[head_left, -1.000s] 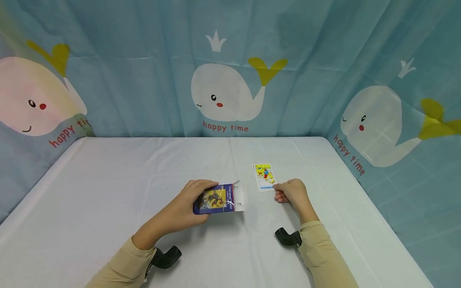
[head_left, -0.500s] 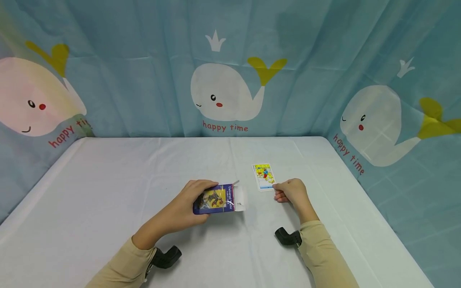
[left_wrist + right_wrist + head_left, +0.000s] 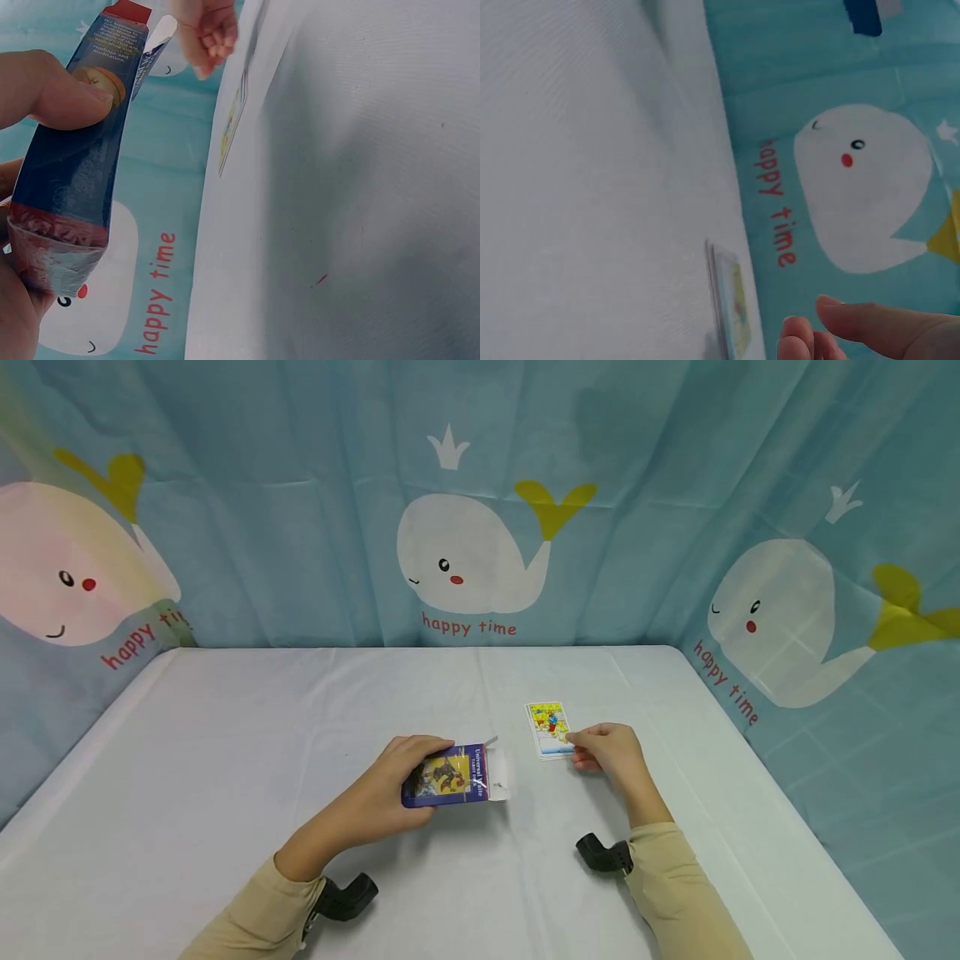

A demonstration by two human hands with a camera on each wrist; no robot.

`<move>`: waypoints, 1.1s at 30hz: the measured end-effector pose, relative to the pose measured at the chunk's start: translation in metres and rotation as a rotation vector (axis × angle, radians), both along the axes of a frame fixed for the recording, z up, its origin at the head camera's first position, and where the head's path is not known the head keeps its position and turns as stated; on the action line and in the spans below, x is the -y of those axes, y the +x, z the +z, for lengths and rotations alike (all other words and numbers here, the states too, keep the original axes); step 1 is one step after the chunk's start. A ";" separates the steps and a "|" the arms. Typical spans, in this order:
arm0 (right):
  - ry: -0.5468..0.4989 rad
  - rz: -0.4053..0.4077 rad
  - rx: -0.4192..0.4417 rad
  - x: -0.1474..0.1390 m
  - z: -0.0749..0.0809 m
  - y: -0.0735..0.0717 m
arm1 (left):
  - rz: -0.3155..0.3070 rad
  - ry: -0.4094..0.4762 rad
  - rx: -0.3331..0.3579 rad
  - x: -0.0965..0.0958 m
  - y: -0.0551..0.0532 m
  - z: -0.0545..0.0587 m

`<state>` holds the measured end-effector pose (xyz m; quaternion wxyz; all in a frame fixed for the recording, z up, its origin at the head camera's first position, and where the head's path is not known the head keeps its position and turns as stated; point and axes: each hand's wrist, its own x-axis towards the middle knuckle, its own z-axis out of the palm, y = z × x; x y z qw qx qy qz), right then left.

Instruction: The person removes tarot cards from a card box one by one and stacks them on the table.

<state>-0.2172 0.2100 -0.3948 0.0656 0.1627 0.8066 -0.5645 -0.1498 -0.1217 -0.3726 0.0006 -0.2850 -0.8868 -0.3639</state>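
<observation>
My left hand point(image 3: 393, 785) grips a blue tarot deck box point(image 3: 444, 775), thumb along one narrow side in the left wrist view. The box is held above the table, its opened end with a pale flap point(image 3: 498, 774) facing right. A small stack of tarot cards point(image 3: 547, 723) lies face up further back, the top one yellow with a figure. My right hand point(image 3: 613, 758) hovers at the stack's near right corner, its fingertips overlapping that corner in the head view. The right wrist view shows its thumb point(image 3: 855, 319) and fingers apart from the cards point(image 3: 739, 304), with nothing held.
A white cloth point(image 3: 225, 760) covers the table. Behind it hangs a blue curtain point(image 3: 300, 552) with whale prints. A black wrist-worn device point(image 3: 345, 897) sits at the left cuff and another black device point(image 3: 603, 853) at the right cuff.
My right hand has risen slightly from the corner of the card stack, its fingertips letting go. The cards, the left hand and the box have stayed in place.
</observation>
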 end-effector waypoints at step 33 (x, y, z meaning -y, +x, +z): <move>-0.084 0.302 -0.149 0.071 0.052 0.052 | 0.002 0.010 -0.012 0.000 0.001 0.002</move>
